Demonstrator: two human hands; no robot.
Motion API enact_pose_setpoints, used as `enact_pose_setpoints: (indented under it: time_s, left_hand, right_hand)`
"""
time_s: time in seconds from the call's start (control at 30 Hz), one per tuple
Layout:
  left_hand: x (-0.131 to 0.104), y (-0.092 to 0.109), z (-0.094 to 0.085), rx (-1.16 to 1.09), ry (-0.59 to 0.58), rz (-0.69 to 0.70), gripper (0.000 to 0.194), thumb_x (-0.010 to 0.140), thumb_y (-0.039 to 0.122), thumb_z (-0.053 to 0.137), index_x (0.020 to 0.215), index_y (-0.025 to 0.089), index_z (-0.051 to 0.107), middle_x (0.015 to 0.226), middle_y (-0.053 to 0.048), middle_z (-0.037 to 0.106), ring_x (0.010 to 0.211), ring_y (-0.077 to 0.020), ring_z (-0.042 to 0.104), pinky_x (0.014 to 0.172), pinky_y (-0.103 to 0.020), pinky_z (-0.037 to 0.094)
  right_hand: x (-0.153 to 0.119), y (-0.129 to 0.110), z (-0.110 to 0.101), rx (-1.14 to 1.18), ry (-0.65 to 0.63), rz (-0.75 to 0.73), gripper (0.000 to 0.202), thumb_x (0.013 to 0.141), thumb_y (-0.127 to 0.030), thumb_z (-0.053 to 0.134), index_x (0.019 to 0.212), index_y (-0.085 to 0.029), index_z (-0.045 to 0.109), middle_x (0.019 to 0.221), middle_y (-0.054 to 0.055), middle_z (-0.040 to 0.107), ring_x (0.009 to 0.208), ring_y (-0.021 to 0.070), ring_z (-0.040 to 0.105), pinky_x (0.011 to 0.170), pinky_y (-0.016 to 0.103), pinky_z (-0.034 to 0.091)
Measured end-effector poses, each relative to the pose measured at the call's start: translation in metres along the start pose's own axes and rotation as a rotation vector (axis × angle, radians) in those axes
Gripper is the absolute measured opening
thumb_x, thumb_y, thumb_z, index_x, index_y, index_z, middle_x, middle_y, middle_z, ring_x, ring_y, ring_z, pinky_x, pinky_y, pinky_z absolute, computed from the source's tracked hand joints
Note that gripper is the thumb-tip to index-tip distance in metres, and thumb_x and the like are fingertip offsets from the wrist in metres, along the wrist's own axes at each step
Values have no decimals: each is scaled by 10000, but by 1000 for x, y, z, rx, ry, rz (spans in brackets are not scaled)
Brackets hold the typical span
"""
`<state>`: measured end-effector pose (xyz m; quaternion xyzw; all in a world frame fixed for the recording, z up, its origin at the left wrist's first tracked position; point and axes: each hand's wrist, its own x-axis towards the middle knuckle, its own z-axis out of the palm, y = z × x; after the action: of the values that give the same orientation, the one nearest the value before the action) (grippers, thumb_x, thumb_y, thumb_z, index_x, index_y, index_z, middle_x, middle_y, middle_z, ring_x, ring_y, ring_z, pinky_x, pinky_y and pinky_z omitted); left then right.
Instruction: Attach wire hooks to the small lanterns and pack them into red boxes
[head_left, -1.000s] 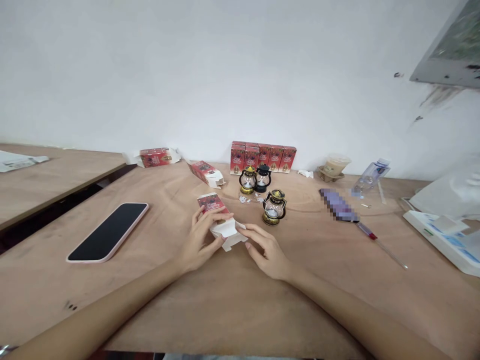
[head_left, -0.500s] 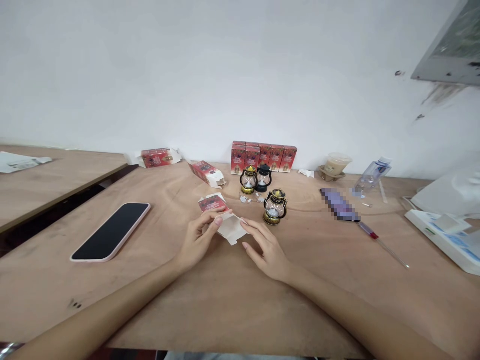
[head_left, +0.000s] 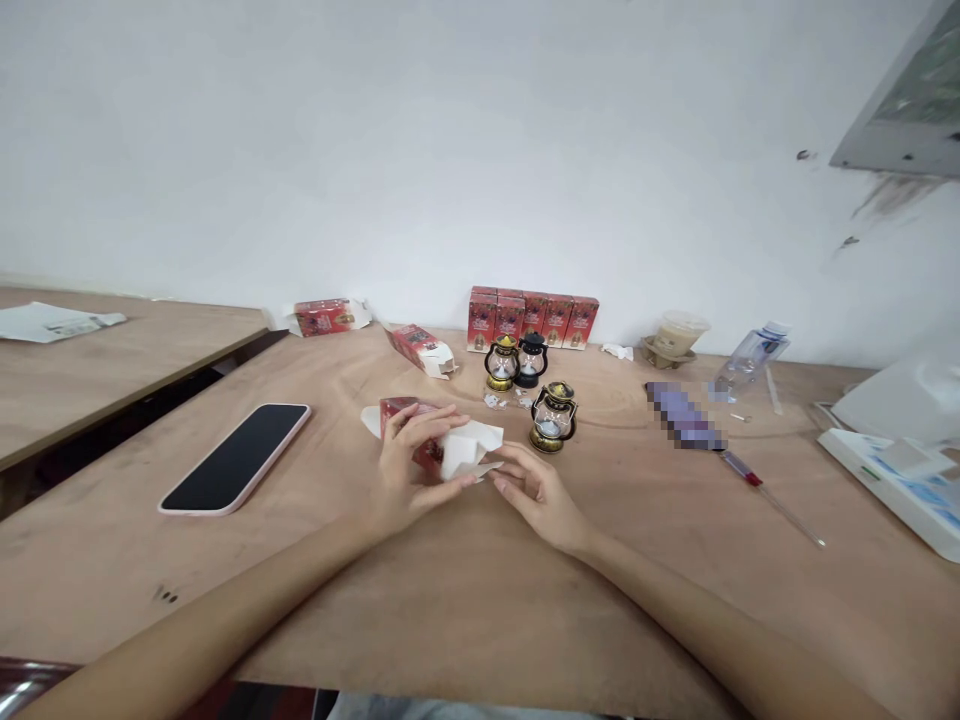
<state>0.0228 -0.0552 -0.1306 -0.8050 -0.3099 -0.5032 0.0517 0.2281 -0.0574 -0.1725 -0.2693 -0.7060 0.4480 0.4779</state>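
Note:
A small red and white box point(head_left: 463, 452) with its white flaps spread is held low over the table. My left hand point(head_left: 409, 465) grips it from the left, fingers over the top and thumb below. On the other side, my right hand point(head_left: 541, 492) pinches a white flap. Beyond my right hand stands a gold and black lantern point(head_left: 553, 418). Farther back, a second gold lantern point(head_left: 502, 362) and a black lantern point(head_left: 532, 361) stand side by side, with small white scraps point(head_left: 504, 400) in front of them.
Several red boxes point(head_left: 556, 320) stand by the wall. Two opened boxes lie left of them. A phone point(head_left: 236, 460) lies at left. At right are a cup point(head_left: 679, 333), a bottle point(head_left: 751, 360), a screwdriver point(head_left: 772, 510) and a white device point(head_left: 892, 490).
The box has turned and tipped between my hands, so its red side and spread flaps now show. My left fingers have moved over its top. The view has shifted slightly.

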Motion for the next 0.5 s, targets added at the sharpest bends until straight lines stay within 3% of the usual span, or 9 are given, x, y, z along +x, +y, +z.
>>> enact_pose_setpoints:
  time_s: [0.1, 0.2, 0.33, 0.5]
  left_hand:
    - [-2, -6, 2, 105, -119, 77, 417, 748, 396, 683, 1091, 230, 514, 1179, -118, 647, 1198, -273, 535, 1044, -498, 281]
    - [-3, -13, 2, 187, -259, 41, 489, 773, 429, 646, 1194, 239, 484, 1262, -124, 595, 1275, -288, 454, 1072, -521, 198]
    - [-2, -20, -1, 238, -310, -70, 658, 762, 483, 625, 1319, 226, 386, 1364, -148, 499, 1308, -307, 403, 1077, -519, 183]
    - [-3, -24, -2, 252, -362, -23, 746, 753, 435, 633, 1384, 209, 305, 1351, -146, 513, 1277, -308, 435, 1076, -510, 165]
  right_hand:
    - [2, 6, -1, 100, 70, 81, 459, 827, -388, 600, 1234, -238, 450, 1219, 105, 573, 1058, 192, 638, 956, 380, 507]
    - [3, 7, -2, 114, 108, 115, 442, 811, -371, 617, 1202, -233, 466, 1114, 89, 635, 1053, 204, 643, 948, 396, 508]
    - [2, 1, -3, -45, 92, 108, 294, 840, -300, 568, 1121, -217, 545, 1081, 75, 662, 1036, 192, 639, 944, 375, 503]
    - [0, -8, -6, -333, 65, 38, 250, 841, -216, 540, 1087, -211, 579, 1107, 59, 655, 1030, 190, 607, 931, 358, 478]
